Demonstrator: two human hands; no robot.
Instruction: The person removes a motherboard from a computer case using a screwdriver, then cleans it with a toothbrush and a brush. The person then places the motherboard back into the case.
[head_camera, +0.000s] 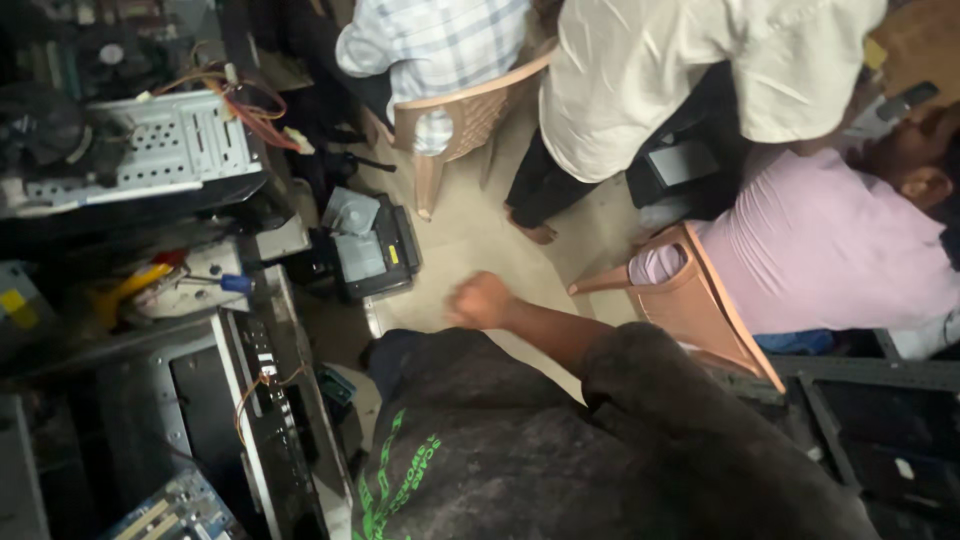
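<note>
My right hand is curled into a fist over the floor, and nothing shows in it. Its bare forearm runs back to the sleeve of my dark shirt with green print. The hand hovers to the right of a black and grey device lying on the floor, apart from it. My left hand is out of view. An open computer case with orange wires stands at the lower left, next to my body.
A blue-handled screwdriver and a yellow tool lie on a shelf at left. A metal drive cage with red and orange cables sits above. Other people sit on tan plastic chairs ahead and at right.
</note>
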